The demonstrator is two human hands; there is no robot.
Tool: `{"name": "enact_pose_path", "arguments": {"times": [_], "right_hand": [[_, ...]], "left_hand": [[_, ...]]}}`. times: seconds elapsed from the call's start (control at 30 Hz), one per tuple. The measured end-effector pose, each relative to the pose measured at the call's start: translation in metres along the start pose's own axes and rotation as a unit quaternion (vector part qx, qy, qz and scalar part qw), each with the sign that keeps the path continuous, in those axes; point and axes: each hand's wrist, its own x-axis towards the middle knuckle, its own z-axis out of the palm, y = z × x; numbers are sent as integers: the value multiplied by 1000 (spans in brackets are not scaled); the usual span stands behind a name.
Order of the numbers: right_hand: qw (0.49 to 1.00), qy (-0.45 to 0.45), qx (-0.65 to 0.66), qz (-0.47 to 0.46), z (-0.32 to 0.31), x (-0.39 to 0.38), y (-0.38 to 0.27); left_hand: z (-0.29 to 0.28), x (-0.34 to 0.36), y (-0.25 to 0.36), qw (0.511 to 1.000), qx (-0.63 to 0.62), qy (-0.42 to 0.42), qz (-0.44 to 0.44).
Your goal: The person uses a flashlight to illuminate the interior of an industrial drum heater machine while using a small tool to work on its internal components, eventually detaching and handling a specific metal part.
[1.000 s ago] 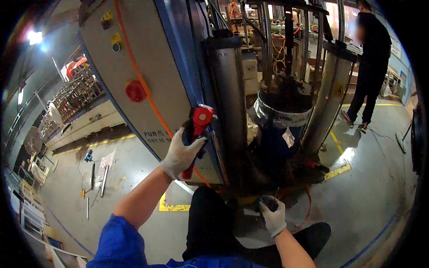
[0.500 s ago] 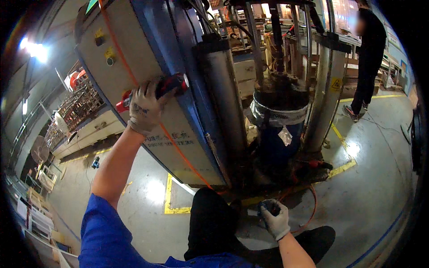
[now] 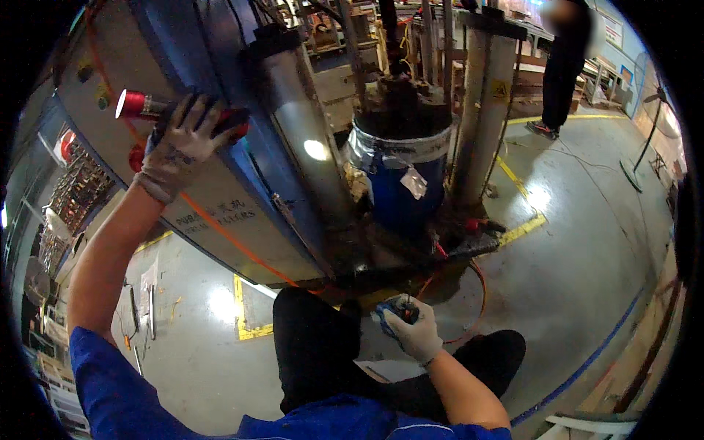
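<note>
My left hand, in a pale work glove with dark patches, is raised in front of the grey cabinet. Its fingers wrap around a red-and-black cylindrical tool with a pale round end; its exact kind does not show. Low between my knees, my gloved right hand is closed around a small dark blue and black object, partly hidden by the fingers. Ahead stands a blue drum, a pale liner folded over its rim, below a dark vertical shaft.
Metal columns flank the drum on a dark, grimy base. An orange hose runs down the cabinet, and a looped hose lies on the floor. A person stands at the far right near a standing fan.
My left hand has moved left and up slightly with the tool, whose pale end now faces left. My right hand has shifted left and up. The whole view has turned and tilted down.
</note>
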Motion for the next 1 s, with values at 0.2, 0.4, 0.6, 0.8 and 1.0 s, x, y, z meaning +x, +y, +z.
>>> {"name": "enact_pose_path", "arguments": {"times": [0.2, 0.4, 0.6, 0.8, 1.0], "right_hand": [[999, 6, -29, -12, -2, -3, 6], [999, -3, -52, 0, 1, -7, -12], [994, 12, -101, -36, -8, -11, -6], [996, 3, -82, -31, -9, -11, 5], [994, 16, -95, -52, -7, -12, 13]], "left_hand": [[-11, 9, 11, 996, 14, -83, -34], [-28, 4, 22, 984, 46, -167, -44], [-19, -1, 43, 975, -15, -201, -94], [1, -25, 32, 991, -12, -112, -71], [10, -38, 36, 989, 2, -107, -98]]}}
